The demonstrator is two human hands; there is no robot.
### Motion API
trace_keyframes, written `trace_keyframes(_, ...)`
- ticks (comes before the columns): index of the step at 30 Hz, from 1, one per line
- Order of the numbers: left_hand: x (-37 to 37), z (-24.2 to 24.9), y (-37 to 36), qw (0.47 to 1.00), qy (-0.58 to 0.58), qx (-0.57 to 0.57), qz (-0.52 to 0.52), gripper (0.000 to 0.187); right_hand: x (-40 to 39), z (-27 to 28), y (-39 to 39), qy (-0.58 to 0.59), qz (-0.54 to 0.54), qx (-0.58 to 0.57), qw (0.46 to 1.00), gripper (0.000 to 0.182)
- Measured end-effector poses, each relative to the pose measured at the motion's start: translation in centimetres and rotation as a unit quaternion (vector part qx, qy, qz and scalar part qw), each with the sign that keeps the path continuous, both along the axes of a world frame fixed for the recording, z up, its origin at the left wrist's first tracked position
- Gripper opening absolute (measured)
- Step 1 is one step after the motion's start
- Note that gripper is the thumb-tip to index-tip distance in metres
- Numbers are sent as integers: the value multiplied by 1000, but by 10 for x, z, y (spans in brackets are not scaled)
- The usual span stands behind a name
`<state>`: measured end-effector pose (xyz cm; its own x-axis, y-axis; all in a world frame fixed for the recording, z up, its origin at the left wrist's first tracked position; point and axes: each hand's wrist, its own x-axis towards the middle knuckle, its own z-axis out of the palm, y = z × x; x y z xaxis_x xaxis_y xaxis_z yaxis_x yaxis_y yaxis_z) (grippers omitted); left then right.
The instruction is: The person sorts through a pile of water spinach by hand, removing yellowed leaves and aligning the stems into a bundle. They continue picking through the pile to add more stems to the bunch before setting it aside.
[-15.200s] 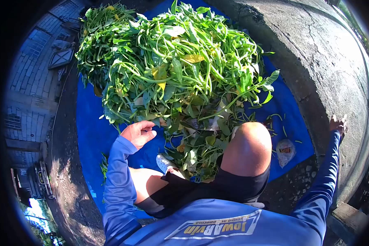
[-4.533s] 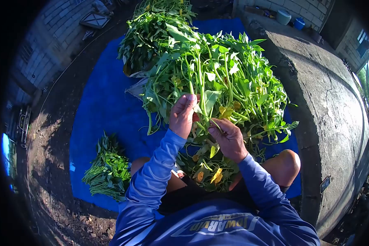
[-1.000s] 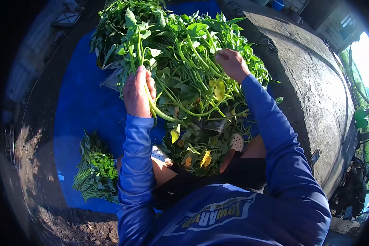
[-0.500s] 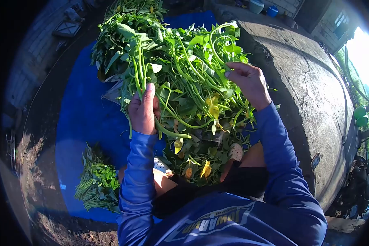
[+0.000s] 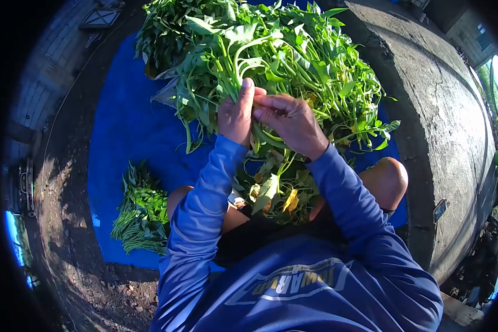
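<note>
My left hand [image 5: 237, 116] is closed around a small bunch of long leafy green stems [image 5: 232, 62], thumb up, with the leaves standing above the fist. Pressed against it, my right hand [image 5: 294, 123] pinches at the lower part of the same bunch, fingertips touching my left fingers. What exactly sits between the right fingertips is partly hidden. Just beyond both hands lies a big heap of the same leafy greens [image 5: 329, 77]. Below the hands, between my legs, are loose leaves, with a yellow leaf [image 5: 291, 200] among them.
A blue tarp [image 5: 122, 122] lies under the greens. A sorted bundle of greens [image 5: 141, 213] rests on its left side, near my leg. To the right rises a rough concrete ledge [image 5: 426, 94]. Bare soil [image 5: 66, 221] borders the tarp on the left.
My right hand has come left and down from the heap to meet my left hand at the stems. The left hand has shifted right and up in view, and the view has tilted.
</note>
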<state>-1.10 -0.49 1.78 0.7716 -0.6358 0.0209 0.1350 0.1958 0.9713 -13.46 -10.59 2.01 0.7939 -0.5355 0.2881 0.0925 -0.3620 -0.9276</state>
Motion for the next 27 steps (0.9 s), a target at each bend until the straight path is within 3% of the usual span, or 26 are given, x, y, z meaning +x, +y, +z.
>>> trace_keyframes(1,6,-2,6,999,-28,25,5,55,-4,2,-1,8,-12,-69,997,34)
trace_keyframes(3,22,9,12,999,-14,14,33,56,-14,-4,-13,-33,-110,64,991,32)
trace_keyframes(5,40,7,18,997,31,-17,64,55,-41,-31,-36,52,-108,88,989,30)
trace_keyframes(7,52,5,23,997,25,-50,58,52,-63,-37,-28,193,-13,252,948,28)
trace_keyframes(9,55,4,23,995,59,-62,59,50,-70,-53,-8,175,21,321,931,30)
trace_keyframes(10,50,5,21,992,80,-62,73,48,-71,-51,-1,186,84,268,942,35)
trace_keyframes(13,49,2,14,980,149,-95,89,47,-62,-61,19,53,154,501,850,43)
trace_keyframes(15,51,0,13,981,145,-100,82,47,-53,-58,30,72,117,334,933,47)
trace_keyframes(19,53,-2,11,978,156,-109,83,46,-51,-63,28,88,136,361,918,45)
trace_keyframes(24,49,5,14,975,176,-113,81,46,-55,-49,33,45,151,524,837,27)
trace_keyframes(27,58,6,21,977,166,-130,35,48,-57,-47,28,88,164,411,893,24)
